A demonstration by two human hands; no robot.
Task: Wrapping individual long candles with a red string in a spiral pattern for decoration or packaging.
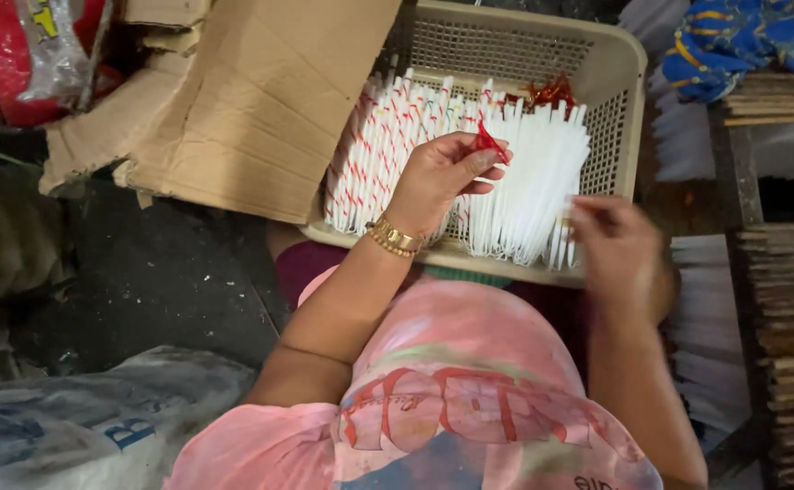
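Note:
A beige plastic basket [615, 82] rests on my lap, filled with white paper tubes [528, 186] on the right and red-striped white tubes [374, 163] on the left. My left hand [438, 177], with gold bracelets on the wrist, pinches a small red strip [488, 141] above the tubes. My right hand [619, 249] is blurred at the basket's near right edge, fingers closed on a few white tubes. A small heap of red strips [551, 91] lies at the basket's far side.
A torn cardboard box [233, 100] lies left of the basket. Stacked wooden slats [792, 318] stand on the right, blue patterned cloth [742, 36] at top right. A grey sack [88, 426] is at lower left, a red plastic bag [38, 54] at top left.

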